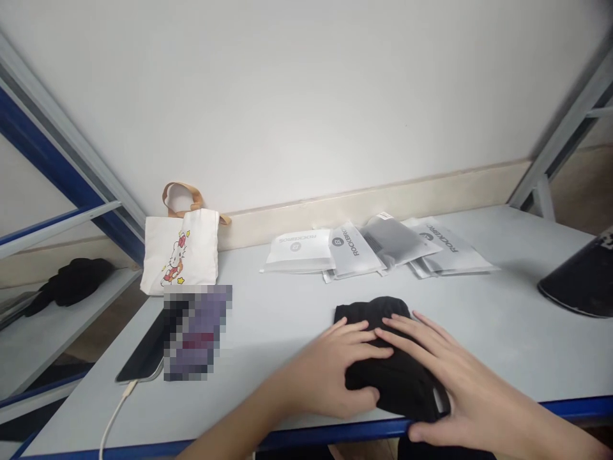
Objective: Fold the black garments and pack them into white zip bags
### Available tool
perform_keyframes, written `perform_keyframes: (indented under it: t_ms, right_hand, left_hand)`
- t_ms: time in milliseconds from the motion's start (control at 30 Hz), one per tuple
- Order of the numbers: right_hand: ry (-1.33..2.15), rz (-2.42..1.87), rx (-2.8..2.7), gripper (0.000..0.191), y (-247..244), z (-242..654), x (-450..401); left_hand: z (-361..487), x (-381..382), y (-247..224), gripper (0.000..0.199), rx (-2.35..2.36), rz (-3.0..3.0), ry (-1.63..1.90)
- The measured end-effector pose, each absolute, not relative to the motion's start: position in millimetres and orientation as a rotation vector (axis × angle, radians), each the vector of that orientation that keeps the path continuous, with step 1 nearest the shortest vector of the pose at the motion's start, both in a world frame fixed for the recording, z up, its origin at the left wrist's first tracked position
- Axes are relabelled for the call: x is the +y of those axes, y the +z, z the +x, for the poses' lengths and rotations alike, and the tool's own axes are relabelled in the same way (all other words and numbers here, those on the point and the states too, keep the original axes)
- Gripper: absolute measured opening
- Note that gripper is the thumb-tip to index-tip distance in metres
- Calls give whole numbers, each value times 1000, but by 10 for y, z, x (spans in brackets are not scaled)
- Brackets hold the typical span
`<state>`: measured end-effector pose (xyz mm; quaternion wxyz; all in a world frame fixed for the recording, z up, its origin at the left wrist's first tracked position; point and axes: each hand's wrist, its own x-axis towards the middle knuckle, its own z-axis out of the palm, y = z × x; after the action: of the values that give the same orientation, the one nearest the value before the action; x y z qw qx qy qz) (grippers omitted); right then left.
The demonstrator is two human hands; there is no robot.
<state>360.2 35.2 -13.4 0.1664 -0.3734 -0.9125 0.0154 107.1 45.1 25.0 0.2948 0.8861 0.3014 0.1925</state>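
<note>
A folded piece of black fabric (383,377) lies near the front edge of the table, with a small whitish patch at its right end. My left hand (330,370) rests on its left side, fingers stretched out over the top and thumb by the near edge. From the right, my right hand (450,364) lies over it with fingers spread, its thumb down at the front corner. Both hands touch the fabric from above, fingertips close together in the middle. What kind of garment or cover it is, I cannot tell.
Several frosted zip bags (357,249) marked ROCKBROS lie along the wall. On the left are a white tote bag (158,249), a phone (143,354) on a charging cable (115,412), and a blurred-out item (204,338). A black cap-like object (579,281) sits at right.
</note>
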Motion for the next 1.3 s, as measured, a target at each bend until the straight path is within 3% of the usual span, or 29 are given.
perform_keyframes:
  t_ms: [100,233,367,500,667,867,1000,1133,1300]
  right_hand:
    - [-7,-1077,-2594,88,-190,3589,274]
    - [-129,-1009,-2611,83,-184,3564,157]
    - [-65,-971,-2705,78,-117,3533,131]
    - [48,-1032,-2689,78,-27,3512,143]
    - [123,-1116,-2600,77,-1,3460,238]
    - [156,-981,-2590,60,163,3302,594]
    - [12,-774,-2474,46,422,2997,848]
    - [-235,-552,-2481,41,517,2700,1114]
    - [-289,-680,-2453,41,327,2745,1482]
  left_hand:
    - [766,660,342,40,1021,2355,592]
    - [321,1116,359,48,1903,2548,788]
    - [116,1477,201,40,2226,2429,724]
    - [127,1614,63,30,2173,2418,785]
    - [158,1608,9,38,1970,2488,818]
    - [204,1620,47,21,1979,2426,1010]
    - [345,1493,166,21,1908,2407,1183]
    - [421,1324,257,22,1517,2350,1246]
    - [366,1327,235,16,1448,2106,1499]
